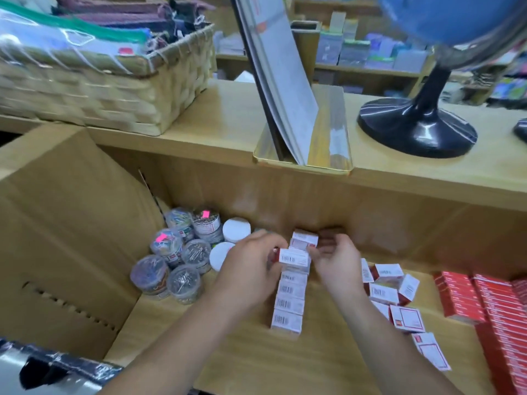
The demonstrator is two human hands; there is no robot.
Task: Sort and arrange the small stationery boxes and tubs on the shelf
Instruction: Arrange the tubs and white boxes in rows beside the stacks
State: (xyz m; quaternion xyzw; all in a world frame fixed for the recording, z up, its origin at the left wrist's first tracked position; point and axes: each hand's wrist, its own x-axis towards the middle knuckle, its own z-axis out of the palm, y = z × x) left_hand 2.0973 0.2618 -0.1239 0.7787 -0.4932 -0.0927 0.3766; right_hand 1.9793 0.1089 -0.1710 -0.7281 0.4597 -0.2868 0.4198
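The left hand (256, 260) pinches a small white-and-red cardboard box (293, 256), its long axis crosswise, just above the far end of the row of matching boxes (288, 306) on the wooden shelf (245, 352). The right hand (336, 258) curls at the box's right end; I cannot tell whether it grips.

Views: one, worn on the person's head.
Facing: forward and steeply down onto the shelf (242, 354); its upper ledge (216, 115) crosses above centre.
Nearness: close; left hand (251, 260) and right hand (339, 260) meet at a small box (293, 256) just below centre, with the forearms entering from 6 o'clock.
Edges: wicker basket (99, 89) at 10 o'clock, globe stand (416, 129) at 2 o'clock, both bent by the wide lens.
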